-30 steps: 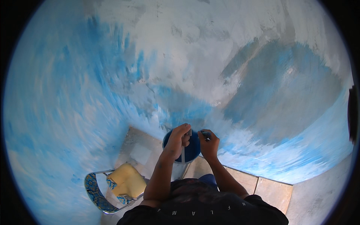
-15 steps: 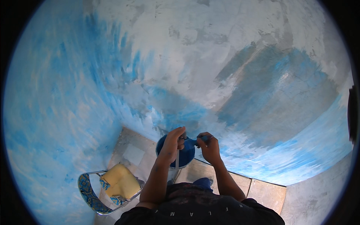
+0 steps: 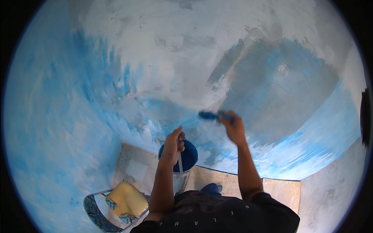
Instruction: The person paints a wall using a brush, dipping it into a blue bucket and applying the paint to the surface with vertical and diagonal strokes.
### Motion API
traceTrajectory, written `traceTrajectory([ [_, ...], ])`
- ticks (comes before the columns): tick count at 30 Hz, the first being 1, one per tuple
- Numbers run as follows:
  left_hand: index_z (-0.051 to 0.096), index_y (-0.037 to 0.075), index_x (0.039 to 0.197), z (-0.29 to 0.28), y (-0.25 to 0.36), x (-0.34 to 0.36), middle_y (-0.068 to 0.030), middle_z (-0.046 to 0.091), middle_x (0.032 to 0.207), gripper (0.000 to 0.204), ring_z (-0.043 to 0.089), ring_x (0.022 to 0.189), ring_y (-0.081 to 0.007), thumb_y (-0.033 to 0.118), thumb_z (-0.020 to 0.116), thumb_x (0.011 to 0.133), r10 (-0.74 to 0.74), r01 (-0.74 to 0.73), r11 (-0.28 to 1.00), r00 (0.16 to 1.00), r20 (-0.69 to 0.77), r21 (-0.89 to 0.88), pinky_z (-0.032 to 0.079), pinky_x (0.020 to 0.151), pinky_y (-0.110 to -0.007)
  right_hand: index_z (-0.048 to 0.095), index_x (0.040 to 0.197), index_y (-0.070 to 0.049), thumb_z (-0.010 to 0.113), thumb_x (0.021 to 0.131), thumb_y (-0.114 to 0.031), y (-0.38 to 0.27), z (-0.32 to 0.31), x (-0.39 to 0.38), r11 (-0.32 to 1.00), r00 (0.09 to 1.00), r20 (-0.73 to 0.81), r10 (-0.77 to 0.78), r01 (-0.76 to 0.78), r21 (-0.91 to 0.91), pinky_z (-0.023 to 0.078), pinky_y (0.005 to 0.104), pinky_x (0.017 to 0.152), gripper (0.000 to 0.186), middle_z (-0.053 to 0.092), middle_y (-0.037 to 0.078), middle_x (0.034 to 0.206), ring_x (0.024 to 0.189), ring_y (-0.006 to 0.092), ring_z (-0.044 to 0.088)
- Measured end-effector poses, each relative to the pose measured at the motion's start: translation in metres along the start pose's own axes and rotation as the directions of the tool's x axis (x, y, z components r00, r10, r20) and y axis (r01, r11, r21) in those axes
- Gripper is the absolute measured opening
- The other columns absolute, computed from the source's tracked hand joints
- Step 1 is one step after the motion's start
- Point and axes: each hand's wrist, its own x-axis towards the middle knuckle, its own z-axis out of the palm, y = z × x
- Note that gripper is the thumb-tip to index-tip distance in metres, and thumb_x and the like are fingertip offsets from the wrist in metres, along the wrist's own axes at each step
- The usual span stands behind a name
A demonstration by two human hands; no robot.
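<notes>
My left hand [image 3: 173, 146] is closed around the pale handle strap of a paint bucket [image 3: 191, 156], which hangs below it. Dark blue paint shows inside the bucket. Up and to the right of it, my right hand [image 3: 233, 126] grips a paintbrush [image 3: 210, 115] with blue on its bristles. The bristles point left, in front of the wall [image 3: 175, 85]; I cannot tell whether they touch it. Blue, grey and whitish patches cover that wall, with a large grey-blue area [image 3: 279, 93] at the right.
A chair [image 3: 128, 198] with a worn yellow seat and blue patterned back stands at the lower left. Pale floor tiles [image 3: 227, 178] run along the wall's foot. Another wall [image 3: 58, 128], streaked blue, rises on the left. A dark object [image 3: 365, 118] sits at the far right edge.
My right hand has lifted the paintbrush from over the bucket, up and to the right toward the wall. My left hand still holds the bucket. The view has shifted slightly.
</notes>
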Motion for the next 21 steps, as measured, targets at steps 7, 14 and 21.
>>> traceTrajectory([
  [7,0.051,0.013,0.075,0.041,0.039,-0.005,0.0065,0.032,0.068,0.037,0.022,0.051,-0.0050,0.038,0.065,0.098,0.132,-0.137,0.989,0.987,0.088,0.062,0.019,0.049,-0.025,0.070,0.119,-0.001,0.067,0.093,0.002,-0.101,-0.088,0.109,0.684,0.682,-0.237,-0.692,0.515,-0.517,0.056,0.0386,0.079,0.027,0.065,0.016,0.120,0.104,0.0282,0.067],
  [14,0.050,0.014,0.075,0.022,0.023,0.003,0.0063,0.033,0.067,0.035,0.021,0.053,-0.0060,0.037,0.065,0.098,0.106,-0.109,0.990,0.994,0.034,0.086,0.019,0.050,-0.027,0.068,0.121,0.000,0.065,0.093,0.003,-0.070,-0.072,0.093,0.682,0.876,0.236,-0.420,0.477,-0.555,0.058,0.0409,0.087,0.029,0.068,0.021,0.119,0.106,0.0353,0.070],
  [21,0.049,0.013,0.073,0.009,0.017,0.011,0.0088,0.024,0.062,0.038,0.018,0.051,-0.0060,0.037,0.064,0.099,0.089,-0.093,0.982,0.996,0.028,0.164,0.017,0.049,-0.028,0.069,0.119,0.000,0.067,0.091,0.002,-0.094,-0.110,0.115,0.537,0.632,-0.093,-0.769,0.560,-0.631,0.057,0.0416,0.091,0.028,0.069,0.022,0.119,0.111,0.0361,0.069],
])
